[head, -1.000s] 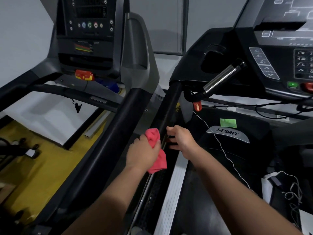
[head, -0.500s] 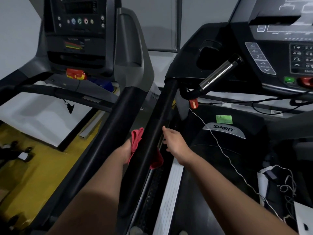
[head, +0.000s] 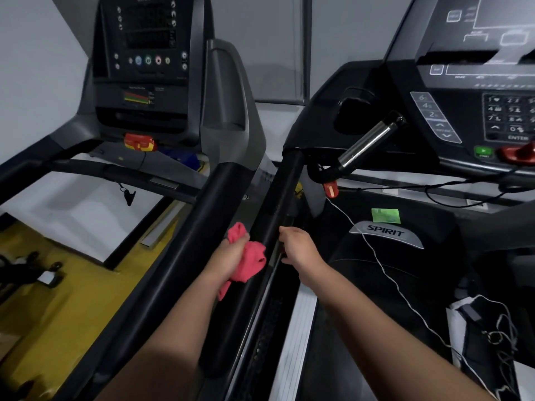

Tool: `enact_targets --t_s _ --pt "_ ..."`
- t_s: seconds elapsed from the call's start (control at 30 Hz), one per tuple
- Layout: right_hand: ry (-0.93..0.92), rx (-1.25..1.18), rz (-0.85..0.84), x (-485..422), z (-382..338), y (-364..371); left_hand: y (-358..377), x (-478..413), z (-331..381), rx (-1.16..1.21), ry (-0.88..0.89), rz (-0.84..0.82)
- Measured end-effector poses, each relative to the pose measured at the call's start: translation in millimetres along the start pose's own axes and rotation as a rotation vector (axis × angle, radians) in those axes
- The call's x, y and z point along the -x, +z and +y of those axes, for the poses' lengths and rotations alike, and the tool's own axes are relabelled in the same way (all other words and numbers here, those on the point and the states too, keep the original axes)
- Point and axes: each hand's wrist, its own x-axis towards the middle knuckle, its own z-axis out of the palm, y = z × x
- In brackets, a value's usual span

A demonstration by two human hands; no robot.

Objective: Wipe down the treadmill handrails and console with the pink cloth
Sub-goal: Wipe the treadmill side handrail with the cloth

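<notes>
My left hand grips the bunched pink cloth against the left side of the black left handrail of the right-hand treadmill. Part of the cloth pokes up above my fist and part hangs below it. My right hand rests on the rail's right side, fingers curled round its edge. The rail runs up to the black console with its keypad, green start button and red stop knob. A chrome pulse grip angles out below the console.
A second treadmill stands at left, its thick black handrail close beside mine, and its console at top. A white cord trails over the motor cover. Cables and a box lie lower right. Yellow floor shows lower left.
My left hand with the cloth went to the far side of the rail, then came back up into view on it. The right hand stayed on the rail's right side.
</notes>
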Motion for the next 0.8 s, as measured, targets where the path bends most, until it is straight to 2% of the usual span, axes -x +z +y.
enact_targets --t_s 0.07,0.17,0.27,0.33,0.4,0.5,0.6,0.7,0.8 --pt "-0.073 -0.026 0.102 2 0 2 3 3 13 -0.184 0.032 0.118" --pt "-0.323 0.135 0.238 6 4 6 8 4 33 -0.475 0.045 0.110" --pt "-0.439 0.290 0.095 13 9 9 12 8 46 -0.595 0.113 0.110" --pt "-0.384 0.331 -0.015 13 15 12 13 16 49 -0.562 0.193 0.122" --pt "-0.330 0.316 -0.057 11 22 14 17 29 49 -0.412 0.275 0.105" --pt "-0.380 0.195 -0.024 15 33 14 24 46 40 -0.060 0.225 -0.047" --pt "-0.384 0.010 0.026 18 39 11 29 50 35 0.003 0.205 -0.150" --pt "-0.396 0.008 0.170 13 40 9 26 46 36 0.029 0.258 -0.039" --pt "-0.376 0.060 0.298 9 33 3 13 40 33 0.026 0.342 0.221"
